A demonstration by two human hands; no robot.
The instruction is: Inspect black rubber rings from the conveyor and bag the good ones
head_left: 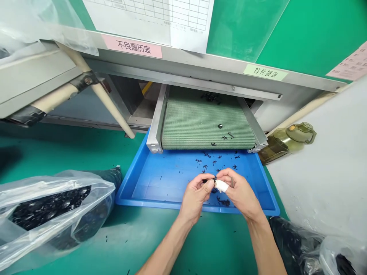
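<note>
Fingers [204,184] pinching in tight on a small black part [211,179], left hand [196,199] and tape-wrapped right hand [239,193] together, right over a blue plastic tray [134,191] scattered with more black pieces [215,162], just below a green mesh conveyor belt [208,130]!

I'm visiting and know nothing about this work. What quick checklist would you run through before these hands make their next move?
1. Left hand holding the small black part: ok, pinched in its fingers.
2. Right hand gripping that part too: cannot tell.
3. White finger wrap: ok, in place.
4. Hands above the blue plastic tray: ok.
5. Green work surface free of stray bits: not ok, small dark bits lie on it below the tray.
</note>
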